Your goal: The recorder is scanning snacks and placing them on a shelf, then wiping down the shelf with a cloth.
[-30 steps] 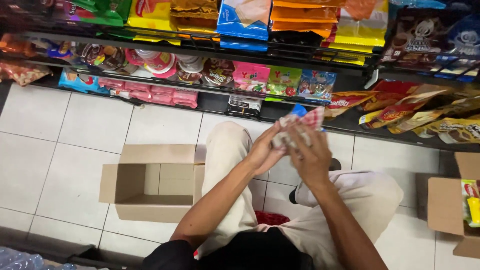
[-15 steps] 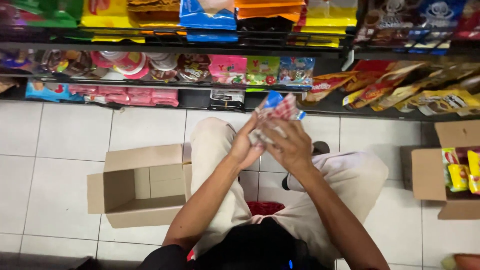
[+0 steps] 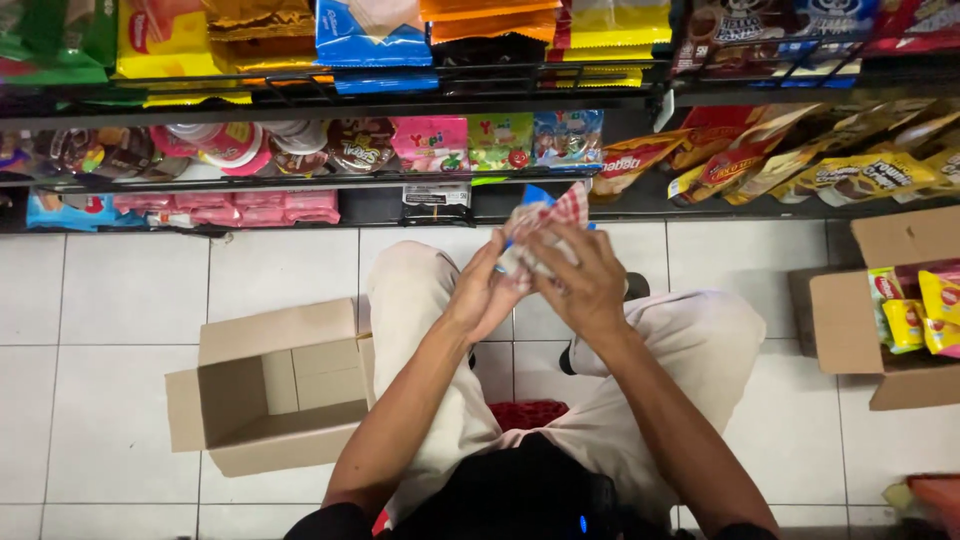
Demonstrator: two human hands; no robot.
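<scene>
Mostly hidden, red-and-white checked crinkly snack packet [image 3: 556, 215] clasped between left hand [image 3: 487, 295] and right hand [image 3: 580, 285], fingers [image 3: 560, 262] curled shut around it, open brown cardboard box [image 3: 270, 395] nearby on tiled floor [image 3: 120, 300].

A shop aisle; wire shelves [image 3: 400, 95] packed with bright snack packets [image 3: 370, 30]; stock cartons [image 3: 270, 390] on white floor tiles [image 3: 110, 310].
</scene>
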